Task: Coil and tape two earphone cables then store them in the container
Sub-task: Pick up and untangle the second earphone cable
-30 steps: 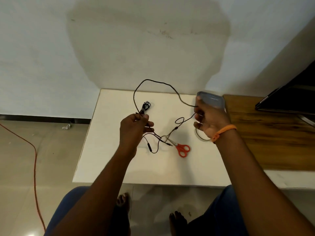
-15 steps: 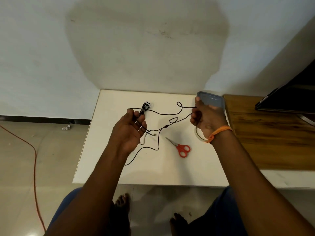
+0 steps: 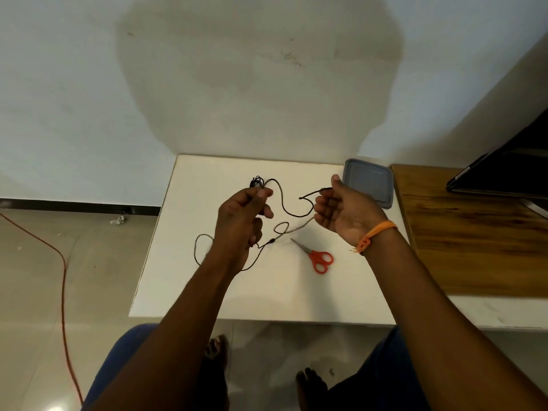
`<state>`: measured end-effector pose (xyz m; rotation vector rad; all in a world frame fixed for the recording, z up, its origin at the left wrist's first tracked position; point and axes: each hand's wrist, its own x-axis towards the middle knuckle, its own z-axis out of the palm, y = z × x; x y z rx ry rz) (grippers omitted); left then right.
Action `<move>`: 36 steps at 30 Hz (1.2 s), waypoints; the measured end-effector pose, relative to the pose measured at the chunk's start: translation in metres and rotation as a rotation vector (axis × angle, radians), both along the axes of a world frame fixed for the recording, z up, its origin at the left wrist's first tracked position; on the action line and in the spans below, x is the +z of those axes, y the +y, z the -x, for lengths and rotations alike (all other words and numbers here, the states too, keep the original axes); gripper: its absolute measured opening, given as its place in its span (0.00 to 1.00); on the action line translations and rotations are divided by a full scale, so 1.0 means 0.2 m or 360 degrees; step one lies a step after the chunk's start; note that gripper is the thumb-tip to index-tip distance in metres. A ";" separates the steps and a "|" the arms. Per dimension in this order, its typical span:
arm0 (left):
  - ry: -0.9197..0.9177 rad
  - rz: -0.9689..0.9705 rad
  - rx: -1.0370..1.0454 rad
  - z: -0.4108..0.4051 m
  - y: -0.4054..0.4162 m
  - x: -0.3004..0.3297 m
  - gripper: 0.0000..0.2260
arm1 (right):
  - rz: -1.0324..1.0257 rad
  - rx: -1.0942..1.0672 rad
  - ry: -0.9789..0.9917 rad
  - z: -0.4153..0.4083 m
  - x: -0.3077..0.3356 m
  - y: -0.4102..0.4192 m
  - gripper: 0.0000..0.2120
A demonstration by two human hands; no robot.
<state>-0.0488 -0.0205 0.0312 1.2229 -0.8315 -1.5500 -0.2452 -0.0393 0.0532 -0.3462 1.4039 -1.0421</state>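
A person seated at a white table (image 3: 267, 295), both hands raised above it, coiling a black earphone cable (image 3: 283, 203). The left hand (image 3: 241, 222) is curled round the cable, thumb and forefinger pinching it near the top — it serves as the fixed anchor on which loops would gather. The right hand (image 3: 341, 210) is palm-up, fingers bent, with the cable running to the fingertips; it appears to hold the strand lightly, so that slack can be fed across to the left. Between the hands the cable sags in loose curves, and a further loop trails past the left forearm beyond the table's left edge — the coil is judged barely begun. A small dark bundle (image 3: 257, 181), probably the second earphone cable, lies on the table just beyond the left hand. Red-handled scissors (image 3: 318, 258) rest near the right wrist, within reach for cutting tape; no tape roll is visible. The lidded grey container (image 3: 369, 185) sits closed at the far right corner, behind the right hand.
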 end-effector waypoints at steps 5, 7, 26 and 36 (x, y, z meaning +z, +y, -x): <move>-0.0018 0.0060 -0.0078 0.03 0.02 0.00 0.08 | -0.0007 0.0169 0.0469 -0.01 -0.01 0.02 0.22; -0.0028 0.0090 -0.0104 0.02 0.02 0.00 0.08 | 0.0148 0.0196 0.1033 -0.02 -0.03 0.02 0.28; -0.0583 0.0199 -0.0456 -0.03 0.01 -0.05 0.07 | 0.0701 -0.0124 0.0824 0.04 0.04 -0.03 0.11; -0.0994 0.0128 -0.0599 -0.05 0.00 -0.08 0.08 | 0.0483 -0.0448 0.0703 0.10 0.09 -0.03 0.13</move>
